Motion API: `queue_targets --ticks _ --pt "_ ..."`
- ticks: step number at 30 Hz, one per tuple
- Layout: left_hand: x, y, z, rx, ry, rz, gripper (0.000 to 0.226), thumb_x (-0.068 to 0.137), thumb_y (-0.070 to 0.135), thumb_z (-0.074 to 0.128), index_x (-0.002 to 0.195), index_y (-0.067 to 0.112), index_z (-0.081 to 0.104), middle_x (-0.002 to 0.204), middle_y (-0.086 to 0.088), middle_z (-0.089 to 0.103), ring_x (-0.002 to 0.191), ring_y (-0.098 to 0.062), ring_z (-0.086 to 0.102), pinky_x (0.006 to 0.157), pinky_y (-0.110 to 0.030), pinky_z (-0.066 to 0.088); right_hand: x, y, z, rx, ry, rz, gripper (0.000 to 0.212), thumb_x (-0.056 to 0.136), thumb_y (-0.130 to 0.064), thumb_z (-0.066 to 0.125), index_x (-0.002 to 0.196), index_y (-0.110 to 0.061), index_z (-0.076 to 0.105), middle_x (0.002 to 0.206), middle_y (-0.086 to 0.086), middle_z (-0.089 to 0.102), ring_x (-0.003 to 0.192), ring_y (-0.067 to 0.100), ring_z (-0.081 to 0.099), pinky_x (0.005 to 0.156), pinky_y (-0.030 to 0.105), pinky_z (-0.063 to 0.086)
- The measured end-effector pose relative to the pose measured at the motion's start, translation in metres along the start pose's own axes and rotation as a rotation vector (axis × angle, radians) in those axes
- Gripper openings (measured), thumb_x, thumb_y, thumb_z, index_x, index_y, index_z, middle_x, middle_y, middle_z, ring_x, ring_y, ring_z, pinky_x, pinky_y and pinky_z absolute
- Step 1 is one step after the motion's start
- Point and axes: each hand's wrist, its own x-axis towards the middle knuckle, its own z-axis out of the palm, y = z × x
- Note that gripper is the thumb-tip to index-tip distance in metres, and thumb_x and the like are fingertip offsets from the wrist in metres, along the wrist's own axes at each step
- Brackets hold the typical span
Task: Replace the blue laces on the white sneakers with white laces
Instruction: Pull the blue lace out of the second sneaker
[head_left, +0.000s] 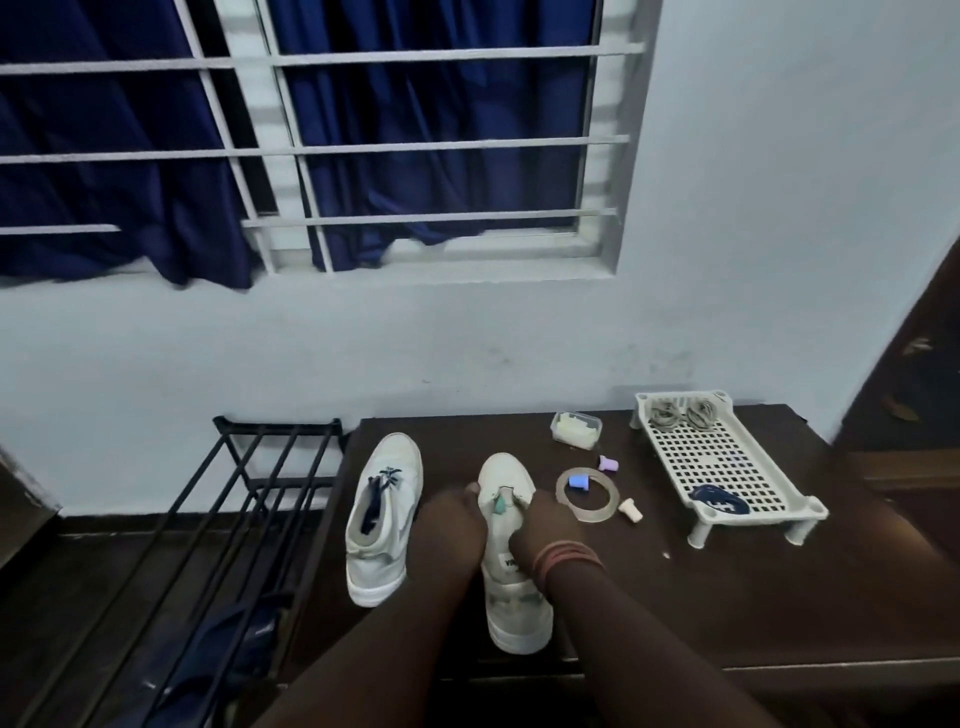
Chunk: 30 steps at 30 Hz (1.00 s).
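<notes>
fingers of the left hand curl on the left side of the near white sneaker, gripping it. the right hand grips the shoe's right side, and its fingertips pinch by the front lace holes. this shoe sits between both hands on the dark table. the other sneaker, with blue laces, lies just left. a white tray stands far right.
</notes>
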Motion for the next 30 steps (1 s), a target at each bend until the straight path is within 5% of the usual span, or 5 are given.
queue_targets --ticks 3,7,13,23,30 --pt "0.008 -0.01 -0.022 0.153 0.179 -0.018 0.018 0.092 0.026 0.051 0.101 0.016 0.064 0.1 -0.007 0.07 0.098 -0.03 0.067 0.081 -0.04 0.051 0.005 -0.005 -0.003 -0.028 0.032 -0.008 0.029 0.086 -0.019 0.054 0.113 -0.009 0.056 0.113 0.011 0.066 0.106 0.029 0.064 0.082 0.031 0.049" --pt "0.013 -0.043 -0.037 0.349 0.182 -0.19 0.044 0.075 0.035 0.072 0.111 0.011 0.06 0.105 -0.009 0.07 0.1 -0.029 0.065 0.085 -0.04 0.046 0.009 -0.014 -0.002 0.039 0.073 -0.019 0.024 0.085 -0.018 0.051 0.107 -0.01 0.056 0.109 0.012 0.066 0.104 0.032 0.064 0.082 0.033 0.049" --pt "0.006 -0.072 -0.03 0.577 0.21 0.036 0.053 0.086 0.02 0.051 0.138 0.012 0.04 0.102 0.0 0.072 0.1 -0.02 0.066 0.095 -0.038 0.036 0.006 -0.027 0.01 0.123 0.077 -0.043 0.022 0.081 -0.021 0.048 0.1 -0.017 0.057 0.102 0.009 0.067 0.096 0.032 0.065 0.082 0.036 0.052" --pt "0.047 -0.075 -0.108 0.207 0.445 -0.087 0.05 0.075 0.003 0.055 0.122 0.018 0.047 0.079 -0.004 0.07 0.077 -0.033 0.068 0.076 -0.038 0.033 -0.003 -0.074 0.042 0.169 0.038 -0.11 0.024 0.082 -0.022 0.047 0.103 -0.017 0.058 0.109 0.011 0.067 0.105 0.035 0.063 0.088 0.033 0.049" --pt "0.066 -0.034 -0.158 0.204 0.554 0.065 0.048 0.075 0.001 0.053 0.116 0.024 0.045 0.077 -0.005 0.07 0.07 -0.03 0.065 0.086 -0.041 0.036 -0.005 -0.113 0.071 0.249 0.034 -0.181 0.026 0.091 -0.02 0.049 0.114 -0.01 0.059 0.109 0.015 0.068 0.108 0.032 0.062 0.088 0.029 0.045"
